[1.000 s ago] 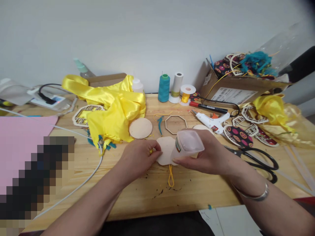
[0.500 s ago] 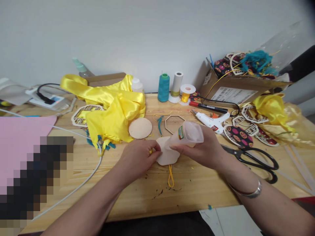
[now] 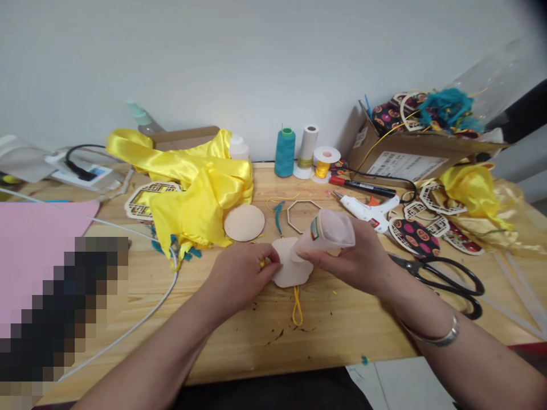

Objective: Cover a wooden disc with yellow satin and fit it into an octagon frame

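In the head view, a white scalloped plaque lies flat on the wooden table, a braided yellow cord loop coming out of its near edge. My left hand pinches the plaque's left edge between thumb and fingers. Something small and yellow shows at those fingers, too small to name. My right hand is wrapped round a translucent white glue bottle, tilted with its narrow end down over the plaque. Whether that tip touches the surface is hidden. Beyond the plaque sits a teal tassel piece.
Left of centre are a round wooden disc and yellow satin cloth. A thin octagonal frame, thread spools, a glue gun and black-handled scissors lie beyond and rightward. A cardboard box stands at back right.
Almost nothing differs. The bottle in my right hand is in nearly the same tilted pose, and my left hand keeps its place at the plaque's edge.
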Available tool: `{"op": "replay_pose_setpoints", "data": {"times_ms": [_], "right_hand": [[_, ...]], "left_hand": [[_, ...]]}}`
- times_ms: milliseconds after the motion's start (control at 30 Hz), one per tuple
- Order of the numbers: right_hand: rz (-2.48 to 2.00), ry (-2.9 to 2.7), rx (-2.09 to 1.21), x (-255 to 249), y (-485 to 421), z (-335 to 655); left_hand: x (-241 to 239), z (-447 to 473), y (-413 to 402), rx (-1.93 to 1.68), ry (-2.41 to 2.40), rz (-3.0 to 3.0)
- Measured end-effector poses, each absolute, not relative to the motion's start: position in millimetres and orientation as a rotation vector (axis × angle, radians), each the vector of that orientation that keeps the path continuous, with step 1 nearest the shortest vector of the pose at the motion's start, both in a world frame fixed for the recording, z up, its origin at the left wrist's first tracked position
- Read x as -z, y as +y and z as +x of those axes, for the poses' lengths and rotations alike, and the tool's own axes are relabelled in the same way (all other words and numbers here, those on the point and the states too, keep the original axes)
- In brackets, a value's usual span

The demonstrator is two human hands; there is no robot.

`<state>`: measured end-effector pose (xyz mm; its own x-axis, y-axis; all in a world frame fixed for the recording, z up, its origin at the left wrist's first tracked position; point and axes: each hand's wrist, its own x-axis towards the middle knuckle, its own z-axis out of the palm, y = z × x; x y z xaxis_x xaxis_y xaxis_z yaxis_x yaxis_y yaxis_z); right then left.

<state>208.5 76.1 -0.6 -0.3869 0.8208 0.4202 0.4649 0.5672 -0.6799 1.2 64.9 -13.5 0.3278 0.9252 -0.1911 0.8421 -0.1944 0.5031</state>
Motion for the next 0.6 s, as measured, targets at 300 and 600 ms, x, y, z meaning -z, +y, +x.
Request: {"op": "replay_pose_setpoints", "data": {"times_ms": [300,600], "right_hand": [[-1.028,-2.025,-0.597,-1.0,74.9,207.8],[-1.091,-1.788,-0.568,-1.8,79.7,208.5]], "left_hand": [[12.1,2.1,66.1,-0.215,1.548,2.074],[11.9,0.7,63.7,-0.379,1.567,2.009]]}}
